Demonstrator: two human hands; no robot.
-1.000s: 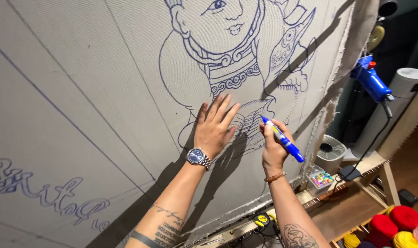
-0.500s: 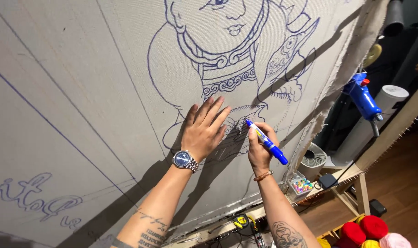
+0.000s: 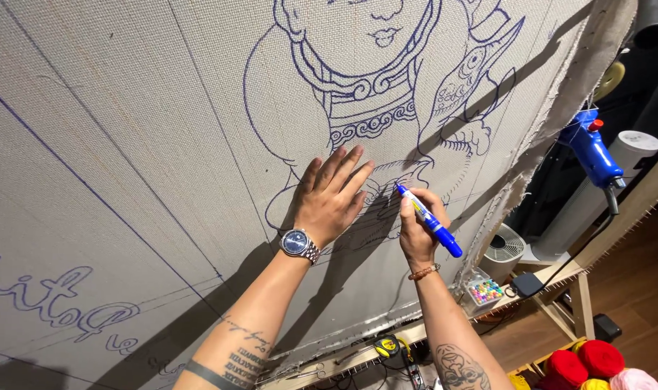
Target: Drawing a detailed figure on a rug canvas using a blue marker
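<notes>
Large stretched beige woven cloth (image 3: 126, 144): fills the left and centre of the view, upright, marked with blue ruled lines and a blue outline drawing of a figure (image 3: 372, 94); frayed edge at far right.

Wooden frame rail (image 3: 343, 357): runs along the cloth's lower edge, carrying a yellow-and-black tape measure (image 3: 386, 348).

White cylindrical appliance (image 3: 596, 195) and white round fan (image 3: 504, 249): right of the cloth, near the floor.

Blue hand-held tufting gun (image 3: 592, 152): hangs at far right, apart from both hands.

Balls of red, yellow and pink yarn (image 3: 585, 365): lower right corner.

Left hand (image 3: 329, 198): fingers spread flat, palm pressed on the cloth below the drawn collar; silver wristwatch with blue dial (image 3: 298, 244) on the wrist.

Right hand (image 3: 418, 231): just right of the left hand, fingers closed around a blue-and-white marker pen (image 3: 426, 218), its tip touching the cloth at the drawing's lower part; beaded bracelet (image 3: 423, 272) on the wrist.

Small clear box of coloured pieces (image 3: 484, 291): on the wooden worktop (image 3: 560, 274) to the right.
</notes>
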